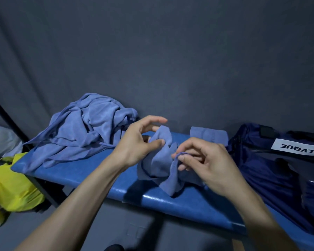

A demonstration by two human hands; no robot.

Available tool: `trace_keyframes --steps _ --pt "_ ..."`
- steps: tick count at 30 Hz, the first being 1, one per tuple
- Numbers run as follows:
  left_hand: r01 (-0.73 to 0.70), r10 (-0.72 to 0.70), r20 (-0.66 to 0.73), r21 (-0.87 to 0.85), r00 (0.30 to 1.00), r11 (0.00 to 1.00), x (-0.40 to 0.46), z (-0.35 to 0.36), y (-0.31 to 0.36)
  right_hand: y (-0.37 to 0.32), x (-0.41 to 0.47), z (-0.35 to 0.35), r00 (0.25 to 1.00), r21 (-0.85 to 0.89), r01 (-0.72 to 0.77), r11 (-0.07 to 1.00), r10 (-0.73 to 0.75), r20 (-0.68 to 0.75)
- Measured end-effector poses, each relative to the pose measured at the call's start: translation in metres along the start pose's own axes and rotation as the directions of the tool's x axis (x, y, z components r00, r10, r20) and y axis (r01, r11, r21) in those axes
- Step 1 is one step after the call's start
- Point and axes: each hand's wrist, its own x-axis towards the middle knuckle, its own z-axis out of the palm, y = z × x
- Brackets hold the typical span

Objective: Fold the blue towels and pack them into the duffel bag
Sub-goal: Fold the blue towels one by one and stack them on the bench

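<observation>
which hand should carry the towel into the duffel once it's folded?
Probably the right hand: it pinches the towel edge and sits nearer the duffel bag. The left hand is on the pile side.

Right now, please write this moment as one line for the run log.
step: unfolding towel | left hand: pinches towel | right hand: pinches its edge | pile: unfolded | bag: right of bench

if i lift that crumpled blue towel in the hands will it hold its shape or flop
The crumpled blue cloth towel will likely flop: it already sags in soft folds between the left hand and right hand. It is probably light, since a fingertip pinch holds its edge.
</observation>
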Motion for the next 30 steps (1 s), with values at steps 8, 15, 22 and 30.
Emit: trace_keyframes --steps 8,15,22,30 --pt "-0.060 0.078 0.167 -0.113 0.983 0.992 -0.007 0.012 0.023 -0.003 0.011 0.008 0.952 0.183 -0.023 0.983 0.077 -0.295" --pt "-0.129 0.135 0.192 -0.046 0.972 0.991 -0.007 0.010 0.023 0.002 0.014 0.005 0.914 0.117 0.085 0.989 -0.030 -0.405" --pt "-0.209 0.200 0.216 0.017 0.956 0.978 -0.010 0.015 0.033 0.009 0.018 0.002 0.935 0.164 0.091 0.982 -0.028 -0.354" --pt "-0.158 0.171 0.107 -0.122 0.979 0.980 -0.012 0.023 0.031 0.008 0.016 -0.002 0.946 0.186 0.137 0.973 -0.073 -0.315"
